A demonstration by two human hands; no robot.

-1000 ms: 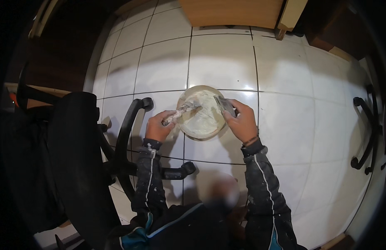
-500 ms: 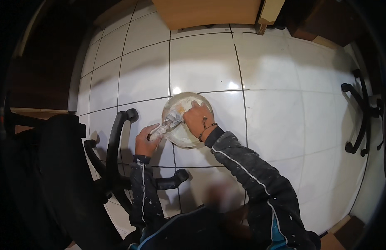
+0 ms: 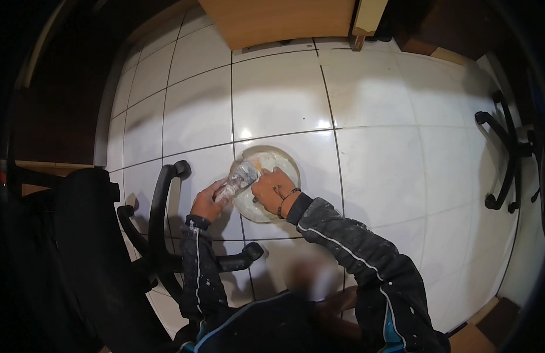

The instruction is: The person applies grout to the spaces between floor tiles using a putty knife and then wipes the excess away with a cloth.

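A round, shallow pale bowl [image 3: 284, 162] smeared with white paste sits on the tiled floor. Over its left rim, my left hand [image 3: 206, 203] is closed around the pale end of a white-smeared object with a grey head [image 3: 244, 175]; its exact kind I cannot make out. My right hand [image 3: 272, 189], a dark beaded bracelet at its wrist, is curled above the bowl, with its fingers against the grey head. Whatever it may grip is hidden beneath its fingers. A small orange-tan patch shows beside its fingertips. Both dark sleeves carry white specks.
A black wheeled chair base [image 3: 160, 217] stands close by on the left, one leg reaching toward the bowl. Another chair base [image 3: 507, 153] is at the far right. A wooden panel [image 3: 278, 20] rises beyond the white tiles [image 3: 284, 88].
The bowl and both hands sit slightly lower in view, as the whole view has shifted. My right hand has moved down within the bowl, uncovering more of its far side.
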